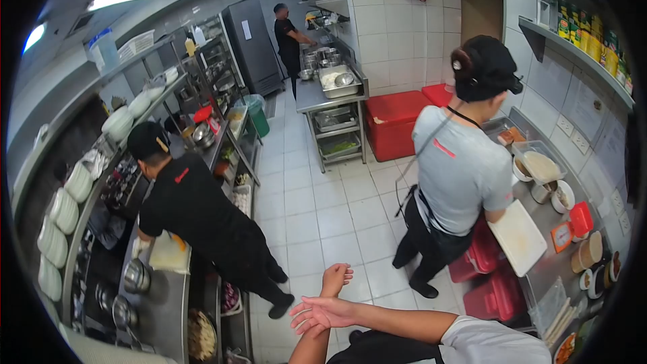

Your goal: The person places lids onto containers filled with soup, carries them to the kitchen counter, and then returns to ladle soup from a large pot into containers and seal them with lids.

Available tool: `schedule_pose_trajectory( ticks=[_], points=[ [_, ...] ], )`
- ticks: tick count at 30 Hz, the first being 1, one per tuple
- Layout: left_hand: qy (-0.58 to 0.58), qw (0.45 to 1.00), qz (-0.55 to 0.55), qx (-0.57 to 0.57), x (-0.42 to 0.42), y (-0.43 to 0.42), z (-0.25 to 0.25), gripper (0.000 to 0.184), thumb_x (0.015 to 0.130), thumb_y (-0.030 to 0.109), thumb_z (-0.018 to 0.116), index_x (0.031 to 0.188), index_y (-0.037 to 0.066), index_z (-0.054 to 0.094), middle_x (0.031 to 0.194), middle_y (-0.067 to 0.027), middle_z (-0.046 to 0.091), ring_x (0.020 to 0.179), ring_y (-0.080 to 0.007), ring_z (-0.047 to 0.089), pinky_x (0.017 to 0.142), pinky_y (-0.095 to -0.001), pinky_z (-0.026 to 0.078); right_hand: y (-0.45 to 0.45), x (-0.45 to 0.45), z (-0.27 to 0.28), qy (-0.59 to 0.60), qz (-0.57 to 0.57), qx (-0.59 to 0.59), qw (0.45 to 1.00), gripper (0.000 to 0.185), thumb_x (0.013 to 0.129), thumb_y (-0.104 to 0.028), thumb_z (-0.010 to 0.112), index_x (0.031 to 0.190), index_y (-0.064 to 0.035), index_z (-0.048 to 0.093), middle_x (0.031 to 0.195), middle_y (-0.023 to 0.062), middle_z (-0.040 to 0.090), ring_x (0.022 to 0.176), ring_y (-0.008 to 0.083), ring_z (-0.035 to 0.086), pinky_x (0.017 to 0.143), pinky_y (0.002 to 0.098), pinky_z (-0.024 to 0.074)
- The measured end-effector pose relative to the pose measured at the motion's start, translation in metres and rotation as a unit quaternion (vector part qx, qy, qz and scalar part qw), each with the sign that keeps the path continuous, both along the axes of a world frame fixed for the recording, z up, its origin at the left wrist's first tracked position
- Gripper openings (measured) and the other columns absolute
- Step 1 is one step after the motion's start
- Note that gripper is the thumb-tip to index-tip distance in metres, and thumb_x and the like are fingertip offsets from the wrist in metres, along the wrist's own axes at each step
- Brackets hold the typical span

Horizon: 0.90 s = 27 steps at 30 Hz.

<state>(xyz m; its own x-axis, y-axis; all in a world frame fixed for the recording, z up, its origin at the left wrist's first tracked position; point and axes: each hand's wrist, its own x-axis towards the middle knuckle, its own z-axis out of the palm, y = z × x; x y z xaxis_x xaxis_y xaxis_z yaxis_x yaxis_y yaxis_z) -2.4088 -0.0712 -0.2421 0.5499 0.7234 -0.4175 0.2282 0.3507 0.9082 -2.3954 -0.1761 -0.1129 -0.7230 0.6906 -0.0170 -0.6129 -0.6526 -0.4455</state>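
Observation:
My right hand (315,314) reaches in from the lower right, palm showing and fingers spread, and lies across my left wrist. Just beyond it, my left hand (336,278) extends from the bottom of the view with its fingers curled in and nothing visible in them. Both hands are over the white tiled floor (306,226), between two people. On the left, a person in black (202,195) leans over a steel counter (165,296) with a pale cutting board (170,254). To the right, a person in a grey shirt (458,162) stands at a counter beside a white board (517,237).
Red bins (488,290) sit under the right counter, near a red-framed scale (561,236). A large red cooler (392,128) and a steel table (330,100) stand ahead. Farther back is another person (288,40). Plates (64,210) line the left shelf.

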Motion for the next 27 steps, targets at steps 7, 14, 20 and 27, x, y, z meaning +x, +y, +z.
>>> schedule_pose_trajectory(
  ticks=[7, 14, 20, 27],
  points=[
    [0.021, 1.0, -0.009, -0.017, 0.03, 0.149, -0.042, 0.03, 0.098, 0.027, 0.058, 0.112, 0.002, 0.067, 0.102, -0.013, 0.073, 0.086, -0.0211, 0.071, 0.072, -0.0329, 0.057, 0.164, 0.095, -0.041, -0.081, -0.085, 0.038, 0.992, 0.057, 0.104, -0.05, 0.045, 0.141, -0.0072, 0.046, 0.139, 0.0167, 0.055, 0.127, 0.0307, 0.057, 0.099, 0.0459, 0.0511],
    [0.086, 0.995, 0.001, 0.041, 0.103, 0.326, 0.007, 0.03, 0.097, 0.027, 0.059, 0.111, 0.002, 0.066, 0.099, -0.0134, 0.072, 0.087, -0.0222, 0.07, 0.072, -0.0341, 0.057, 0.33, 0.096, 0.014, -0.006, 0.136, 0.028, 0.99, 0.042, 0.098, -0.035, 0.061, 0.119, 0.0013, 0.06, 0.114, 0.024, 0.065, 0.107, 0.0398, 0.065, 0.097, 0.0558, 0.0524],
    [0.025, 0.992, 0.116, -0.052, 0.108, 0.454, -0.003, 0.033, 0.095, 0.026, 0.062, 0.116, 0.001, 0.066, 0.104, -0.0182, 0.072, 0.09, -0.0279, 0.071, 0.077, -0.0381, 0.058, 0.473, 0.19, 0.0, -0.103, 0.186, 0.199, 0.957, 0.047, 0.103, -0.034, 0.056, 0.133, 0.0018, 0.056, 0.128, 0.0305, 0.058, 0.118, 0.0448, 0.06, 0.099, 0.0536, 0.0537],
    [0.207, 0.976, 0.05, 0.039, 0.186, 0.607, -0.024, 0.045, 0.097, 0.035, 0.059, 0.127, 0.001, 0.061, 0.125, -0.0201, 0.061, 0.11, -0.0348, 0.06, 0.092, -0.0424, 0.049, 0.66, 0.491, -0.226, -0.4, -0.317, 0.024, 0.86, 0.036, 0.093, -0.039, 0.064, 0.116, -0.0123, 0.067, 0.096, 0.0075, 0.07, 0.081, 0.0228, 0.072, 0.061, 0.0371, 0.059]
  ],
)
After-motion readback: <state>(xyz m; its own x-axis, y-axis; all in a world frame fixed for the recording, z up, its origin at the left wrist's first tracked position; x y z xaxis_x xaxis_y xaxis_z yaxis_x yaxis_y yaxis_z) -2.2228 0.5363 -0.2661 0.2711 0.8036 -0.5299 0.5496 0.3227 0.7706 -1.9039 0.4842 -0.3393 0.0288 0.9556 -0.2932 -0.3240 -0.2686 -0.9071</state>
